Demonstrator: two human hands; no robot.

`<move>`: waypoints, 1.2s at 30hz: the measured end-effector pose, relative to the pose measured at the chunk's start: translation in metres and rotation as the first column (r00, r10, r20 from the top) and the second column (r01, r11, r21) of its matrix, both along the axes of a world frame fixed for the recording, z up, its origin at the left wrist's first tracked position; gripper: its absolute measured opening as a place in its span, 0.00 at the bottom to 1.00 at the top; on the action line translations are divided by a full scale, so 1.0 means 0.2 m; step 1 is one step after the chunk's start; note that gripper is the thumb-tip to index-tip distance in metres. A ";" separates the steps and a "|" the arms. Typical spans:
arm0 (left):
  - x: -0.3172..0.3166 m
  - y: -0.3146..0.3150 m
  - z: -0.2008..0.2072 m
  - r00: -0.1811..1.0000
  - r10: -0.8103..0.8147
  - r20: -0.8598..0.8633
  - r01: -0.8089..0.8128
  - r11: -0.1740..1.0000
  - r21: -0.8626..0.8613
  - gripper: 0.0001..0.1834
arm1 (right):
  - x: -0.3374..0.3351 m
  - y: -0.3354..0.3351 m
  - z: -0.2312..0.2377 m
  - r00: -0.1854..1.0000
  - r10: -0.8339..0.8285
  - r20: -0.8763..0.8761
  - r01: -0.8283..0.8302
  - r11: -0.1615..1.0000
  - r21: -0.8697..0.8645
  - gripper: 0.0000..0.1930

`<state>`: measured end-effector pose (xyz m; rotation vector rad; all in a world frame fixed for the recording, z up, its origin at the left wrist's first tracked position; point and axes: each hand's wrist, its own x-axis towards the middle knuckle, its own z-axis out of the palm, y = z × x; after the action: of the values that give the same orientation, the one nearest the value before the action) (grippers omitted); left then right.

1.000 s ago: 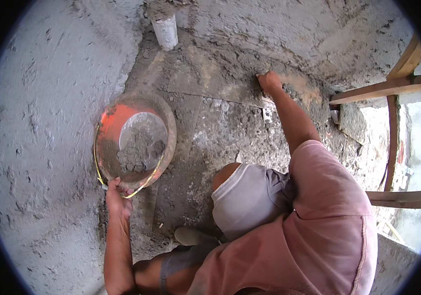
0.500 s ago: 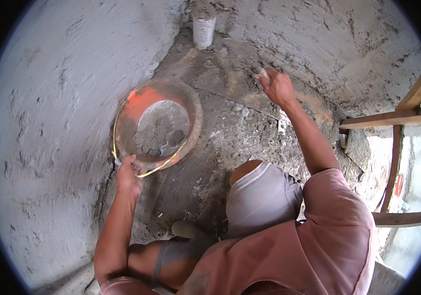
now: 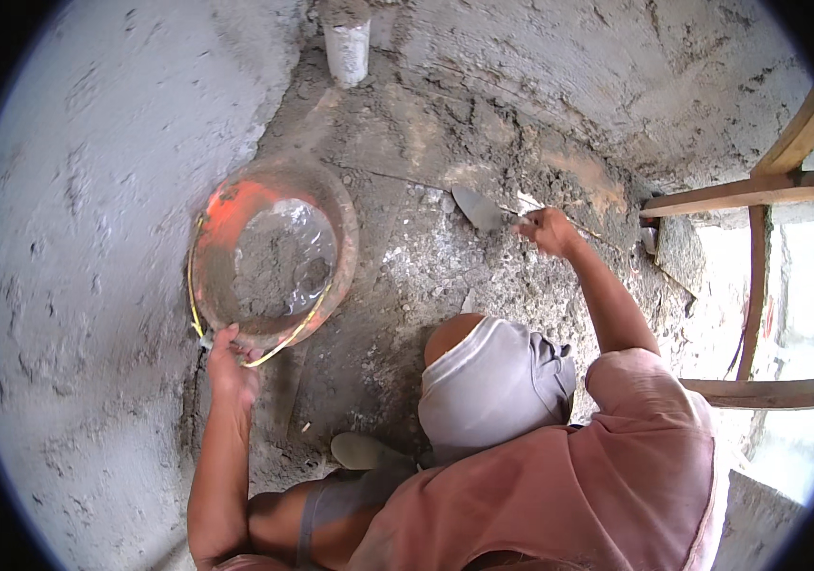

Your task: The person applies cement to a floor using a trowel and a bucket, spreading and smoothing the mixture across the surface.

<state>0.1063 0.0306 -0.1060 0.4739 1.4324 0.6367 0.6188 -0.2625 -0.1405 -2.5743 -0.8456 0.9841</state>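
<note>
A round orange bucket [image 3: 348, 224], caked with grey, stands at the left with wet grey mortar [image 3: 278, 262] inside. Its yellow handle [image 3: 285, 344] droops around the outside of the rim. My left hand [image 3: 233, 369] is closed on the bucket's near rim, beside the handle; some fingertips are hidden. Over the rough ground to the right, my right hand [image 3: 549, 231] grips a small trowel [image 3: 475, 207] by its handle. The trowel's grey blade points left, toward the bucket, and carries no visible heap of mortar.
Rough plastered walls [image 3: 112, 238] meet in a corner at the back, where a white pipe [image 3: 348, 52] stands. A wooden frame [image 3: 745, 195] is at the right, by a bright opening. Rough, mortar-strewn ground [image 3: 397, 285] lies between my knees and the corner.
My right hand has come nearer to me, and the trowel blade now shows clearly. My left hand stays on the bucket rim. The whole view has shifted slightly.
</note>
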 end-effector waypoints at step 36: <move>0.05 -0.01 0.01 0.999 -0.021 -0.026 0.022 1.000 0.015 0.11 | -0.04 0.11 -0.08 0.996 0.014 -0.092 -0.001 0.990 0.138 0.26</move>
<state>0.1162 0.0281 -0.1045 0.5107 1.4456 0.6268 0.6114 -0.2404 -0.1567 -2.3921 -0.8679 1.0013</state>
